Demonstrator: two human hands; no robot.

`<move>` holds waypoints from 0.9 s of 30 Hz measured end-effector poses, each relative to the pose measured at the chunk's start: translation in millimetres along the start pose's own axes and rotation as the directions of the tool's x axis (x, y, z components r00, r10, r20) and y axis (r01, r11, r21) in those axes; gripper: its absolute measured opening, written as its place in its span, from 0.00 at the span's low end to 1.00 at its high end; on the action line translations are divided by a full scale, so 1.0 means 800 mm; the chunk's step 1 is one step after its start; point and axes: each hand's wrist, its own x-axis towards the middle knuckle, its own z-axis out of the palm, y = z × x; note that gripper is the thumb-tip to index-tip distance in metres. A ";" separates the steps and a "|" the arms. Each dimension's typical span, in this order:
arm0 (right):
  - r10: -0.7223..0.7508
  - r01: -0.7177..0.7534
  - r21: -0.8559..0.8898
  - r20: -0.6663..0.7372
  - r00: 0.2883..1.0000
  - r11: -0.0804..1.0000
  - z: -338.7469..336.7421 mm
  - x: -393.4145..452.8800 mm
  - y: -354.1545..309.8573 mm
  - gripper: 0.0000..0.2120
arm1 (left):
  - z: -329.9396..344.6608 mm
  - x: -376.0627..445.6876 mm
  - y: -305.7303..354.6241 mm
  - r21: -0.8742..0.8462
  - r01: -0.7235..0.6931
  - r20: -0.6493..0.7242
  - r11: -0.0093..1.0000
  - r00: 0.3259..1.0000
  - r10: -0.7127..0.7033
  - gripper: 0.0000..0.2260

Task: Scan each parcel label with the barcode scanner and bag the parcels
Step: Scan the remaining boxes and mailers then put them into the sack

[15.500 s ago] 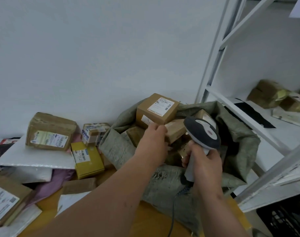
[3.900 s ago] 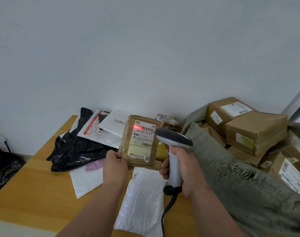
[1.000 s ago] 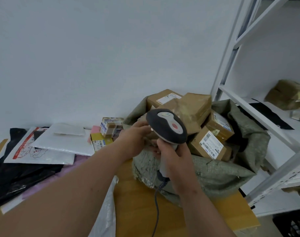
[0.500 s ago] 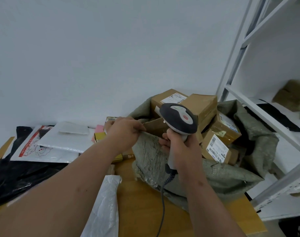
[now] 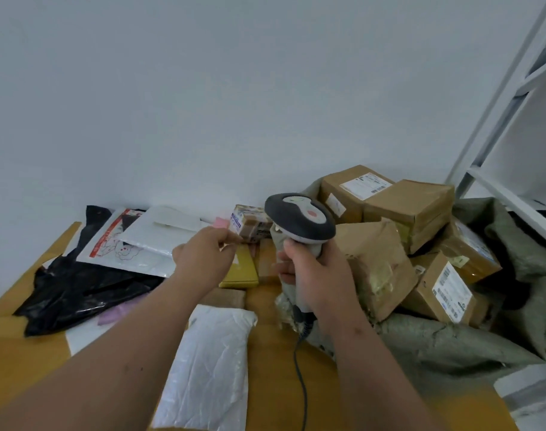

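Note:
My right hand (image 5: 319, 276) grips the handle of the grey barcode scanner (image 5: 299, 219), held upright with its cable hanging down over the table. My left hand (image 5: 203, 259) holds nothing and stretches its fingers toward a small taped box (image 5: 253, 223) by the wall; its fingertips are at the box's left edge. A flat yellow parcel (image 5: 242, 270) lies just under that hand. To the right, the grey-green sack (image 5: 452, 343) lies open with several brown cardboard parcels in it, among them a crumpled one (image 5: 377, 265) right behind the scanner and a labelled one (image 5: 442, 290).
On the wooden table (image 5: 271, 384) lie a white bubble mailer (image 5: 209, 368) near me, a black plastic bag (image 5: 78, 290) at the left and white mailers (image 5: 159, 231) by the wall. A white metal shelf frame (image 5: 498, 119) stands at the right.
My left hand has let go of the sack's rim and moved left toward the small taped box. The view has swung left; the scanner stays in my right hand.

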 end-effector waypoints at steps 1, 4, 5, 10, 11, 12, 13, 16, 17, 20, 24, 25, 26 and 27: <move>0.020 -0.020 -0.009 0.016 1.000 1.000 0.012 0.000 0.004 0.07 | -0.002 0.000 -0.017 0.012 0.027 0.006 1.000 1.000 -0.027 0.08; 0.066 -0.066 -0.022 0.025 0.997 0.998 0.054 0.003 0.016 0.13 | -0.012 0.003 -0.066 0.049 0.108 0.026 0.993 0.994 -0.109 0.10; 0.075 -0.074 -0.032 0.016 0.997 0.997 0.069 0.005 0.021 0.13 | -0.016 0.004 -0.082 0.065 0.131 0.034 0.989 0.990 -0.134 0.10; 0.120 -0.121 -0.064 -0.010 0.993 0.991 0.140 0.017 0.049 0.07 | -0.037 0.015 -0.154 0.194 0.152 0.059 0.969 0.984 -0.166 0.11; 0.137 -0.138 -0.066 -0.023 0.990 0.988 0.153 0.021 0.054 0.06 | -0.040 0.019 -0.166 0.219 0.140 0.063 0.965 0.986 -0.158 0.12; 0.158 -0.160 -0.062 -0.039 0.987 0.985 0.165 0.025 0.059 0.06 | -0.044 0.025 -0.177 0.239 0.132 0.069 0.962 0.986 -0.153 0.12; 0.179 -0.182 -0.052 -0.056 0.982 0.982 0.176 0.029 0.064 0.07 | -0.046 0.030 -0.188 0.249 0.128 0.074 0.960 0.986 -0.151 0.12; 0.224 -0.230 -0.039 -0.111 0.968 0.972 0.201 0.042 0.079 0.06 | -0.052 0.048 -0.213 0.249 0.123 0.102 0.961 0.983 -0.152 0.14; 0.235 -0.241 -0.034 -0.128 0.963 0.970 0.205 0.046 0.083 0.05 | -0.053 0.054 -0.219 0.247 0.118 0.116 0.962 0.982 -0.150 0.14; 0.271 -0.280 -0.026 -0.181 0.946 0.960 0.212 0.059 0.092 0.06 | -0.050 0.070 -0.228 0.238 0.096 0.161 0.967 0.978 -0.136 0.15; 0.308 -0.319 -0.010 -0.232 0.923 0.948 0.210 0.088 0.102 0.09 | -0.034 0.102 -0.223 0.216 0.057 0.226 0.975 0.968 -0.106 0.15; 0.319 -0.328 -0.001 -0.236 0.918 0.945 0.209 0.097 0.104 0.11 | -0.028 0.112 -0.220 0.207 0.052 0.239 0.977 0.966 -0.102 0.16; 0.324 -0.333 0.001 -0.237 0.916 0.943 0.207 0.109 0.107 0.13 | -0.023 0.122 -0.216 0.195 0.053 0.252 0.979 0.962 -0.102 0.16; 0.329 -0.338 0.002 -0.240 0.913 0.941 0.206 0.120 0.109 0.13 | -0.017 0.133 -0.212 0.187 0.052 0.261 0.981 0.960 -0.100 0.16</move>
